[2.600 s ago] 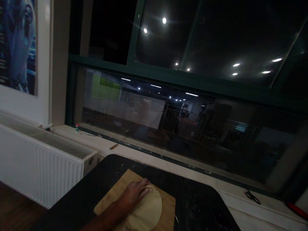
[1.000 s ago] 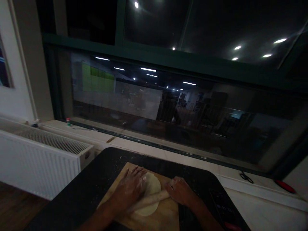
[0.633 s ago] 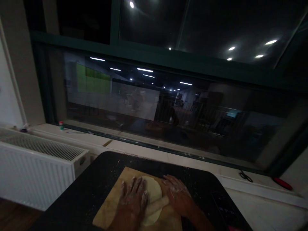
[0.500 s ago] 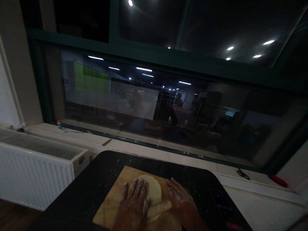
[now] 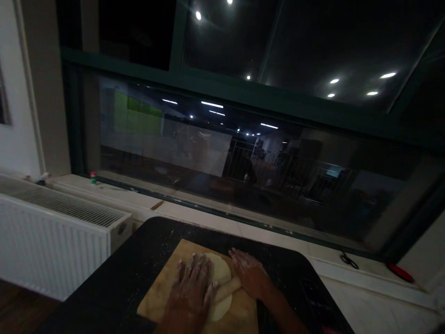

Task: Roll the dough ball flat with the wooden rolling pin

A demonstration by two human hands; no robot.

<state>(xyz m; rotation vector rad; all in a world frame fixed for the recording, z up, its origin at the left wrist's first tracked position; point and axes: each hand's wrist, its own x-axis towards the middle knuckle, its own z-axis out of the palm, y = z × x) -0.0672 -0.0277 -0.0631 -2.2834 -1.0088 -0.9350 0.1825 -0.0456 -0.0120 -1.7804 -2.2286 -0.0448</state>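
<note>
A round, flat sheet of pale dough (image 5: pixel 219 311) lies on a wooden board (image 5: pixel 158 292). Across the dough runs a thin wooden rolling pin (image 5: pixel 225 290). My left hand (image 5: pixel 193 283), floury, rests palm down over the pin and the dough's left side, its fingers stretched and spread. At the pin's other end is my right hand (image 5: pixel 248 272), also floury, its fingers extended past the pin toward the far edge of the board. Both palms cover the ends of the pin, and my left hand hides part of the dough.
The board lies on a black table (image 5: pixel 114 283) dusted with flour. A phone (image 5: pixel 316 299) is at its right side. Beyond, the windowsill (image 5: pixel 205 222) holds scissors (image 5: pixel 348 260), a red object (image 5: pixel 399 272) and a small red-and-green container (image 5: pixel 93 177). A white radiator (image 5: pixel 52 246) stands left.
The rolling pin has moved a little away from me over the dough. My right hand has shifted forward and left with it, and the view has tilted slightly.
</note>
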